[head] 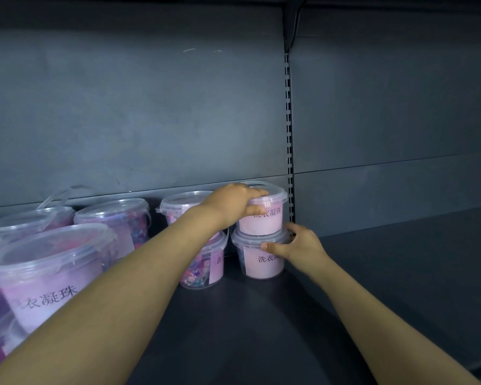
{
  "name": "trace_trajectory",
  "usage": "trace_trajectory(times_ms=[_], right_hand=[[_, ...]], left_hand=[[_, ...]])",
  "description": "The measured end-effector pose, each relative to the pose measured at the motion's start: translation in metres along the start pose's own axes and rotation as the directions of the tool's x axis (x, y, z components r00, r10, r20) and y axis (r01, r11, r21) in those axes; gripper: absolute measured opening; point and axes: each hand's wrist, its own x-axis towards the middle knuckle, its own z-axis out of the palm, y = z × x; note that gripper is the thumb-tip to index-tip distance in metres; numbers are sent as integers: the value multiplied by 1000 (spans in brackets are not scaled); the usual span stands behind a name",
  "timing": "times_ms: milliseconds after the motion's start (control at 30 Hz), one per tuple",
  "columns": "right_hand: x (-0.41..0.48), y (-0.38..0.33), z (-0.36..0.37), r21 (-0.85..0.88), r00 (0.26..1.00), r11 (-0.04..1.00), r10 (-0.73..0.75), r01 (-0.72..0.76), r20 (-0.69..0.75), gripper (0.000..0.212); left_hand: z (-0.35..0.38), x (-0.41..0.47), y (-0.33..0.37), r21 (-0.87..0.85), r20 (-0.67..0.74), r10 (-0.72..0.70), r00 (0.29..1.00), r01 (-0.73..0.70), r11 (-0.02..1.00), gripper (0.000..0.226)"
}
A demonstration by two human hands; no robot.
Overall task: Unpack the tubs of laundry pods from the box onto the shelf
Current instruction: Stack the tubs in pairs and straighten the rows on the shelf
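Gripping top tub (265, 222): left hand (231, 204) | right hand (301, 245) clasps lower tub (263, 268) | both upright, labels facing viewer

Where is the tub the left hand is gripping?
Head view, right of centre: the clear plastic tub with a pink label sits stacked on another clear lidded tub, at the row's right end beside the slotted metal upright.

Dim, cool-tinted light leaves the shelf (400, 273) dark and low in contrast, with soft shadows, wide-angle bending at the edges, and blurred near-left tubs (47, 273).
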Motion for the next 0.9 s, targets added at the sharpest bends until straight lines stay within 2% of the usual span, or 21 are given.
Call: trace_trajectory(times_ms=[267,500,667,900], right_hand=[[2,8,11,-91,995,996,2,-11,-96,56],[-4,4,20,-171,986,985,-43,15,-164,65],[-2,3,18,-194,983,981,-9,-27,-181,62],[2,-2,8,-257,988,961,73,-107,-137,75]], left_hand=[[5,-8,7,-47,-87,-20,996,16,999,51],[6,-10,5,-84,-106,-17,994,9,996,51],[7,-7,3,-101,-94,3,996,-13,995,50],[8,-1,7,-58,-54,5,999,-8,998,53]])
